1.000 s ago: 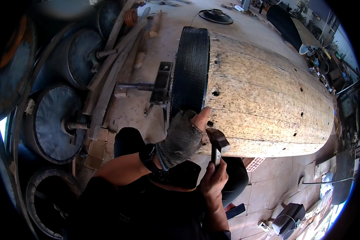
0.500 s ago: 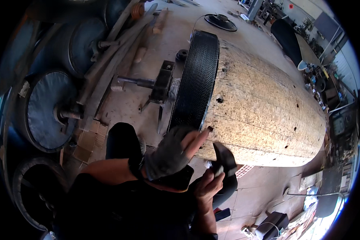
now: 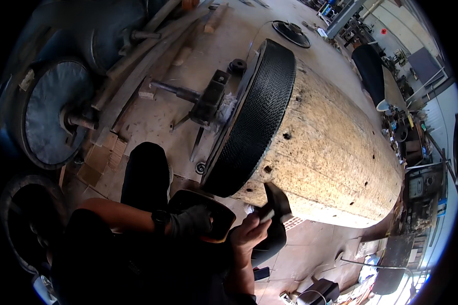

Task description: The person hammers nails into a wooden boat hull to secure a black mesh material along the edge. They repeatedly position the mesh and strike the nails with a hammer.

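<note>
My left hand [image 3: 191, 222], in a dark work glove, reaches into a dark open container [image 3: 228, 210] by my lap. Its fingertips are in shadow there, and what they touch is hidden. Bare and closed, my right hand [image 3: 250, 233] grips a hammer by its handle, with the dark head [image 3: 278, 200] turned up beside the lower edge of a large drum [image 3: 336, 142]. Tan, worn material with several dark holes covers the drum. A band of black braided cord [image 3: 259, 112] wraps tightly round its left end.
A steel axle [image 3: 180, 92] with a bracket sticks out from the drum's left end. Large dark metal rollers [image 3: 56, 114] and long timber planks [image 3: 137, 86] lie on the left. A black reel [image 3: 291, 33] rests on the floor beyond. A cluttered workbench [image 3: 412, 137] runs along the right.
My left hand has come down from the drum's edge into the container. My right hand still holds the hammer nearby. The whole view has shifted and tilted.
</note>
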A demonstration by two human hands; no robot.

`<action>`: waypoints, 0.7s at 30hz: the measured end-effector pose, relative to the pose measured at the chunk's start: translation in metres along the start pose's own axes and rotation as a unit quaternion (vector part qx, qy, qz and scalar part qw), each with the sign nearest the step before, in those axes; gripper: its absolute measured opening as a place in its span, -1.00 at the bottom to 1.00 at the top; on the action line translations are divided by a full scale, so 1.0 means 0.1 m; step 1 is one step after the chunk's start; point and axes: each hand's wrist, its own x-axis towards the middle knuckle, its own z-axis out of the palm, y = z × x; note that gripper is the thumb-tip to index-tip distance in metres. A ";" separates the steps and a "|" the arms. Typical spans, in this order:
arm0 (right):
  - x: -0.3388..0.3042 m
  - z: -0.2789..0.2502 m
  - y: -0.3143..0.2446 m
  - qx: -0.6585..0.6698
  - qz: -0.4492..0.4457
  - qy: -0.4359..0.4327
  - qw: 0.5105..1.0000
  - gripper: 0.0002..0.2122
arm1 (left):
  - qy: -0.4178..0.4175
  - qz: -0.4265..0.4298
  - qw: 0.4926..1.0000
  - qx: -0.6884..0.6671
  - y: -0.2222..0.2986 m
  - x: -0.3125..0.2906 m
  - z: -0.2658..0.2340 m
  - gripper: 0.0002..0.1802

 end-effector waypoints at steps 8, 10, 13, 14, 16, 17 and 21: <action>-0.03 -0.01 -0.16 0.090 -0.011 0.037 0.995 -0.83 | 0.063 0.069 0.994 0.049 0.00 -0.09 0.03 -0.77; 0.12 0.05 -0.24 -0.042 0.035 -0.039 0.998 -0.82 | 0.055 0.031 0.997 0.046 0.02 -0.11 0.09 -0.78; 0.22 -0.07 -0.37 -0.064 0.118 -0.101 0.986 -0.77 | 0.019 -0.001 0.999 0.030 0.05 -0.08 0.11 -0.79; 0.17 -0.10 -0.38 -0.011 0.092 -0.059 0.994 -0.78 | 0.009 -0.009 1.000 0.027 0.04 -0.05 0.10 -0.79; 0.10 -0.09 -0.47 0.122 0.045 0.054 0.990 -0.80 | 0.012 0.016 0.998 0.058 0.04 -0.07 0.10 -0.79; 0.14 -0.11 -0.52 0.071 -0.047 0.083 0.993 -0.82 | 0.012 0.029 0.997 0.071 0.05 -0.08 0.11 -0.79; 0.15 0.01 -0.23 -0.183 0.066 -0.089 0.977 -0.77 | 0.035 0.008 0.999 0.032 0.08 -0.09 0.19 -0.77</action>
